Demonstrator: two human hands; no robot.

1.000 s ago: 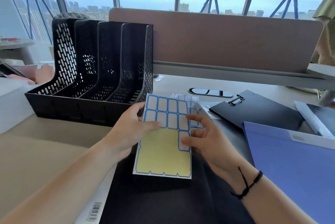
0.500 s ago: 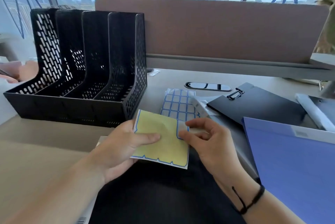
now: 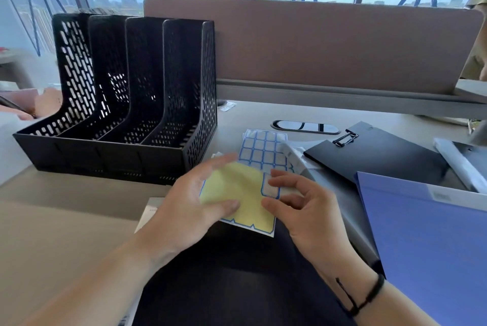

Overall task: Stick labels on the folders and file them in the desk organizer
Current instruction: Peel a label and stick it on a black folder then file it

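desk organizer up-left of left hand, all four slots without folders. Left hand: was gripping the label sheet a second ago, now fingers spread, thumb flat on its yellow backing. Right hand, just right of it: thumb and forefinger pinch one blue-bordered label at the sheet's right edge, corner looks lifted vs 0.5 s ago, so peel seems underway. Black folder under both hands likely gets it. Blue folder right of right hand. Labels blank; barcode bottom left, nothing readable
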